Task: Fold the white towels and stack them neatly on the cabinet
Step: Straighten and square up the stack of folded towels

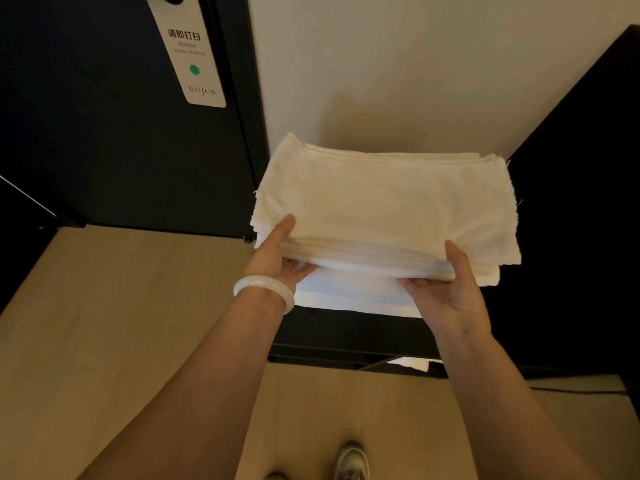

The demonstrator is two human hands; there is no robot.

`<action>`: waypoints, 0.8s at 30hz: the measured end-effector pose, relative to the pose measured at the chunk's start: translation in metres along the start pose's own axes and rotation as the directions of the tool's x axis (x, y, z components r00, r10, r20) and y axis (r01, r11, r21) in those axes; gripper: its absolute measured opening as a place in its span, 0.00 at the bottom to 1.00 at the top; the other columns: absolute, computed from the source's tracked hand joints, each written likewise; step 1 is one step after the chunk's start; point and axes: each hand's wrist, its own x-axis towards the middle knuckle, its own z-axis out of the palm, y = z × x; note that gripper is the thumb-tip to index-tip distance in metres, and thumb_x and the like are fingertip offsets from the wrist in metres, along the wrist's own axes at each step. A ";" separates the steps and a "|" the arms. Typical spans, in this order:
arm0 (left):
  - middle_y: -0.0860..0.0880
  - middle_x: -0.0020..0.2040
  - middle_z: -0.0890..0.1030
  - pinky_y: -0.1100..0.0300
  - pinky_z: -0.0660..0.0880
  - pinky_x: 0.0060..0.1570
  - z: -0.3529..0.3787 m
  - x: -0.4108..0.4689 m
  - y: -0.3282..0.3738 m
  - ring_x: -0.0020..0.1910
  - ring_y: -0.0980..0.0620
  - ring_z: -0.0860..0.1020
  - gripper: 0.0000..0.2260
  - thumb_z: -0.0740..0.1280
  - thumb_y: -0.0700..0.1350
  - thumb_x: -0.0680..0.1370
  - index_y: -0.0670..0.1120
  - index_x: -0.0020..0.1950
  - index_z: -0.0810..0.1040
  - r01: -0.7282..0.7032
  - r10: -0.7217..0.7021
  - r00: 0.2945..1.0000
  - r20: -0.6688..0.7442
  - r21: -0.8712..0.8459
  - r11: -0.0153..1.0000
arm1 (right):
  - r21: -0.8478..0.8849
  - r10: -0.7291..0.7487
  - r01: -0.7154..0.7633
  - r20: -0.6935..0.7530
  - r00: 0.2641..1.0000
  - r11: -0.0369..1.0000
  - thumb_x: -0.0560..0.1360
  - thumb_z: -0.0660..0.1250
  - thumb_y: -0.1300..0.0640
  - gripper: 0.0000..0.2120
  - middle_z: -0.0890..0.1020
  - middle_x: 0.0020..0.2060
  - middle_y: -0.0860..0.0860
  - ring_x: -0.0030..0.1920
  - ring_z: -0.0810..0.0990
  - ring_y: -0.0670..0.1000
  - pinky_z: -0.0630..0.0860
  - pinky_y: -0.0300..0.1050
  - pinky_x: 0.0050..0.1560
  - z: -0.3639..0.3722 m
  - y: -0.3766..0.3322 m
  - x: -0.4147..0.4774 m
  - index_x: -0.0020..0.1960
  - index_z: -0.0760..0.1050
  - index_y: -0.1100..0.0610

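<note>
A stack of several folded white towels (384, 206) is held up in front of me, over the dark cabinet (349, 332). My left hand (280, 256) grips the stack's near left corner, thumb on top and fingers underneath. My right hand (446, 289) grips the near right edge the same way, thumb lying up along the top towel. One more white towel (353, 294) lies flat on the cabinet below the stack. A white bangle sits on my left wrist.
A dark door (121, 140) with a hanging sign (188, 50) stands at the left. A cream wall (398, 64) rises behind the towels, and a dark panel (581, 168) closes the right side. Light wooden floor (121, 306) and my shoe (351, 460) show below.
</note>
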 end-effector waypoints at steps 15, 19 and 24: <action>0.43 0.53 0.83 0.41 0.82 0.47 -0.020 -0.007 -0.003 0.53 0.42 0.82 0.19 0.81 0.49 0.66 0.46 0.53 0.81 -0.020 0.033 0.995 -0.097 0.125 0.992 | -0.099 -0.019 0.015 -0.034 0.999 0.995 0.65 0.80 0.54 0.27 0.77 0.60 0.56 0.59 0.77 0.61 0.77 0.69 0.55 -0.013 0.005 -0.016 0.61 0.75 0.51; 0.43 0.52 0.84 0.43 0.82 0.48 -0.027 -0.009 -0.010 0.51 0.43 0.83 0.21 0.81 0.49 0.65 0.45 0.53 0.81 -0.010 0.026 0.991 -0.133 0.120 0.993 | -0.170 -0.006 -0.006 -0.073 0.997 0.985 0.68 0.78 0.55 0.23 0.77 0.60 0.56 0.59 0.78 0.60 0.78 0.68 0.55 -0.018 0.008 -0.019 0.61 0.76 0.51; 0.43 0.56 0.78 0.43 0.81 0.52 -0.033 -0.013 -0.008 0.54 0.46 0.79 0.33 0.81 0.59 0.56 0.45 0.54 0.78 0.023 0.025 0.978 -0.205 0.225 0.974 | -0.161 0.089 -0.104 -0.102 0.991 0.981 0.64 0.79 0.52 0.33 0.77 0.62 0.58 0.59 0.78 0.59 0.74 0.67 0.62 -0.022 0.001 -0.027 0.65 0.72 0.58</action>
